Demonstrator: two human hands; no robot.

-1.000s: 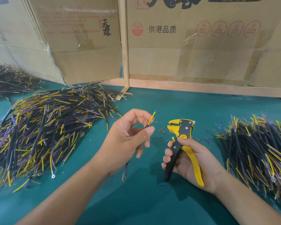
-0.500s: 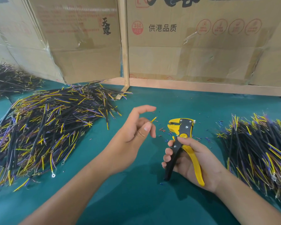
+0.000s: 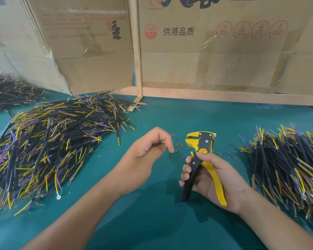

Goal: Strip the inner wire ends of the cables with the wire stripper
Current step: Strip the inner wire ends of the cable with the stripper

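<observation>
Teal felt-like table. Right hand wraps the wire stripper, yellow and black handles spread, toothed head pointing far-left. Left hand has curled fingers pinching a thin yellow wire end; cable body hidden. Tangled black-sheathed cable piles lie left and right.

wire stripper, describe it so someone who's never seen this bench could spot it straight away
On the green table, between the two big cable piles, look just right of centre. There the right hand grips the wire stripper, head pointing away from the person. It is the only tool: yellow head, one black handle, one yellow.
</observation>
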